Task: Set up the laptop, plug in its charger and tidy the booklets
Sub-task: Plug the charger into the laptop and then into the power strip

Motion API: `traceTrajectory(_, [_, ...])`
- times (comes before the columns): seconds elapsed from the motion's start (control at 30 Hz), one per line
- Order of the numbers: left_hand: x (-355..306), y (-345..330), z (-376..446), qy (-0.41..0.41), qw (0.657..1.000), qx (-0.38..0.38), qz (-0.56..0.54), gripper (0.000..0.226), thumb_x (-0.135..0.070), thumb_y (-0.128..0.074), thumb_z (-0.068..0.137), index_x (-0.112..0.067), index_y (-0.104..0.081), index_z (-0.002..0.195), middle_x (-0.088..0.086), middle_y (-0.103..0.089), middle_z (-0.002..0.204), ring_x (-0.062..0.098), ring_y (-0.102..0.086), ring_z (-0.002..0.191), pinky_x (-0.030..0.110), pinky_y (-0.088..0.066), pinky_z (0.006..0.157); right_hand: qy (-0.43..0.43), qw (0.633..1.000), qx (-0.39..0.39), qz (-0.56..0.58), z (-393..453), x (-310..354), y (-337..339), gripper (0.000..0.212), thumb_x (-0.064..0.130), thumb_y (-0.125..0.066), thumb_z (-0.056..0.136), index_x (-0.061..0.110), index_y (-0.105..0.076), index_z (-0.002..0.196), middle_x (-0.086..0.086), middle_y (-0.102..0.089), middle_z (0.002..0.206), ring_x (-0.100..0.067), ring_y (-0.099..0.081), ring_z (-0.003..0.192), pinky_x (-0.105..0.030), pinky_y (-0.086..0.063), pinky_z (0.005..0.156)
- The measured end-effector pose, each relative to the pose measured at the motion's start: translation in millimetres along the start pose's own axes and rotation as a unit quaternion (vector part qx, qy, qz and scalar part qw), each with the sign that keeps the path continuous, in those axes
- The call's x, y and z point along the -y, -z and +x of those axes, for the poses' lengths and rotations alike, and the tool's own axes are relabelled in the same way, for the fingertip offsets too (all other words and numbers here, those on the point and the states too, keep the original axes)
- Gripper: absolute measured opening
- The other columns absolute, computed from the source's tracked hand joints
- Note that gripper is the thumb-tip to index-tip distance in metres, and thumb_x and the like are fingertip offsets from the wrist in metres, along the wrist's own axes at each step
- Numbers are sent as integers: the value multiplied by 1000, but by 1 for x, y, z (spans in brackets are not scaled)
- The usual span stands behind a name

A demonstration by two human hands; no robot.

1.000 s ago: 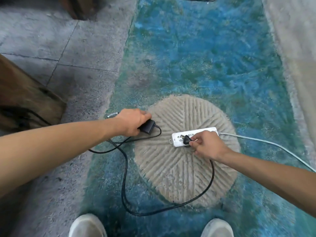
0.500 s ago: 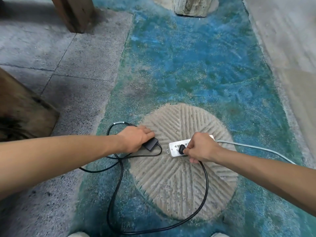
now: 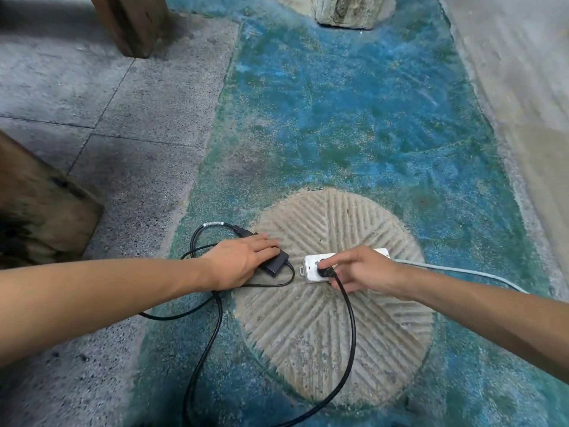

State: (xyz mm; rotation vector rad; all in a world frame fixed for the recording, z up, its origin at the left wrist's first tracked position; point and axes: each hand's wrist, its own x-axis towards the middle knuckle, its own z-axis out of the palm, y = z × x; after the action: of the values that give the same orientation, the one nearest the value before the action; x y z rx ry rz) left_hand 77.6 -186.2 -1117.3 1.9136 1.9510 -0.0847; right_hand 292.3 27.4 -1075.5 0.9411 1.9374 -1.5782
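A black charger brick (image 3: 276, 265) lies on a round grooved stone (image 3: 323, 340) set in the floor. My left hand (image 3: 240, 263) rests over the brick, fingers curled on its top. Just right of it lies a white power strip (image 3: 310, 270) with the black charger plug (image 3: 327, 272) seated in its left socket. My right hand (image 3: 366, 269) has its index finger and thumb on that plug. The black charger cable (image 3: 352, 334) loops from the plug toward me and round to the left. No laptop or booklets are in view.
The strip's white cord (image 3: 462, 270) runs off to the right. A wooden post (image 3: 132, 23) stands at the far left, a wooden block (image 3: 40, 211) at the left edge, and a stone base (image 3: 345, 10) at the top. The floor is blue-green paint and grey slabs.
My right hand pushed the plug into the strip and has drawn back to the right, uncovering the seated plug. My left hand lowered the brick onto the stone and flattened over it.
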Motion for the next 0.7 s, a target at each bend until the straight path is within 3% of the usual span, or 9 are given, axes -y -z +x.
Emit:
traceTrajectory(0.1, [1,0,0,-4,1000,6,3,63,-15,-40,102,-22,-17,160,-6,-12,169,16,-10,156,31,-21,124,106,973,3,-203,0,-7,5,50,-6,-55,93,26,-70,129,9,-74,87,-9,-74,80,-27,-60,77])
traceTrajectory(0.2, [3,-1,-1,-7,1000,14,10,62,-22,-38,103,-23,-15,161,-6,-10,170,15,-9,156,33,-23,124,178,925,-57,-332,6,-11,5,43,13,-71,95,26,-66,136,8,-69,100,-1,-67,84,-27,-57,82])
traceTrajectory(0.27, [3,-4,-2,-16,1000,12,18,62,-37,-30,105,-22,-11,162,-5,-6,170,15,-4,156,34,-15,126,203,879,-83,-424,8,-11,6,43,34,-70,96,34,-63,138,12,-61,113,1,-53,88,-27,-53,86])
traceTrajectory(0.4, [2,-13,-9,-35,999,31,17,75,-66,-3,99,-25,17,159,-5,20,167,11,23,152,42,2,127,254,809,-83,-524,11,-18,10,48,47,-56,97,40,-54,144,15,-50,148,-10,-45,125,-35,-38,110])
traceTrajectory(0.47, [2,-18,-12,-41,998,36,19,78,-70,-3,98,-25,25,156,-5,27,165,9,30,149,45,4,126,255,805,-84,-529,12,-22,11,49,50,-49,97,43,-50,146,16,-43,157,-14,-41,135,-38,-32,113])
traceTrajectory(0.57, [4,-20,-10,-51,998,32,20,82,-73,-4,96,-26,28,155,-5,29,164,9,31,149,47,5,126,245,842,-73,-475,17,-29,11,51,54,-38,97,47,-44,147,25,-36,158,-7,-32,142,-36,-23,115])
traceTrajectory(0.7, [7,-22,-3,-66,997,28,25,82,-73,-8,97,-27,26,155,-4,28,165,11,28,150,48,5,125,243,876,-69,-410,30,-33,18,42,52,-49,102,52,-41,144,31,-33,157,6,-30,134,-38,-28,112])
